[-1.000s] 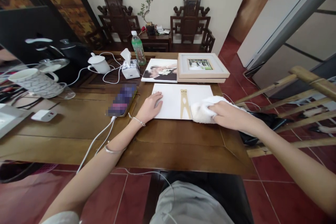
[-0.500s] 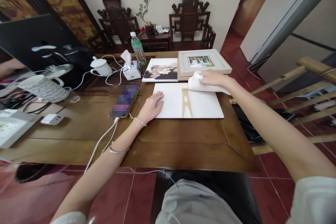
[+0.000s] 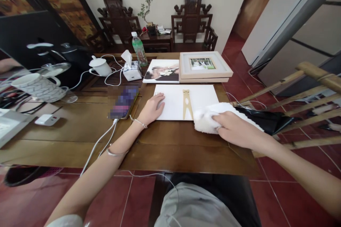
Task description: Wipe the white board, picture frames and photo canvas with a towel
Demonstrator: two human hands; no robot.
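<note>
A flat white panel (image 3: 170, 104) lies on the wooden table, with a tan, cat-headed, long-legged shape (image 3: 187, 103) on its face. My left hand (image 3: 153, 108) rests with fingers stretched out on the panel's left edge. Bunched in my right hand (image 3: 229, 127) is a white cloth (image 3: 206, 117), which covers the panel's near right corner and hangs over toward the table's right side. Behind the panel are a photo print (image 3: 162, 71) and a pale wooden picture frame (image 3: 183, 64), which sits on another flat piece.
Left of my left hand lies a phone (image 3: 125, 103) on a charging cable. Farther back stand a tissue box (image 3: 132, 71), a green-labelled bottle (image 3: 139, 49) and a lidded white cup (image 3: 100, 66). A patterned mug (image 3: 39, 87) is at far left. A bamboo chair (image 3: 301, 78) stands at right.
My right hand has moved the cloth from the panel's far edge toward me, down to its near right corner. My left hand has stayed on the panel's left edge.
</note>
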